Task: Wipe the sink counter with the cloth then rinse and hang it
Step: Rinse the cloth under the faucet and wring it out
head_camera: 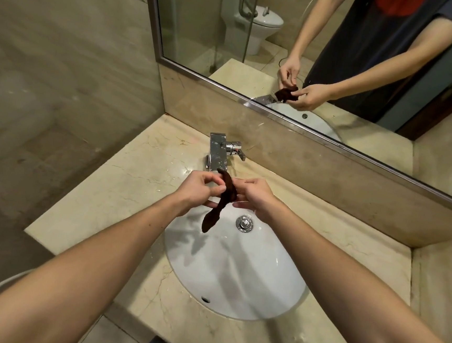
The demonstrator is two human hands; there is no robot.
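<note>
One dark brown cloth (227, 189), twisted into a narrow strip, is held in the air over the far edge of the sink (238, 268), just in front of the faucet (217, 151). Two hands hold it. The left hand (198, 192) pinches its upper part between thumb and curled fingers. The right hand (255, 195) grips it from the other side with fingers bent around it. The cloth's lower end hangs free above the basin. The one white sink has one metal drain (244, 223) and sits in the beige stone counter (109, 183). One mirror (285, 39) behind it reflects both hands, the cloth and one toilet (259, 23).
</note>
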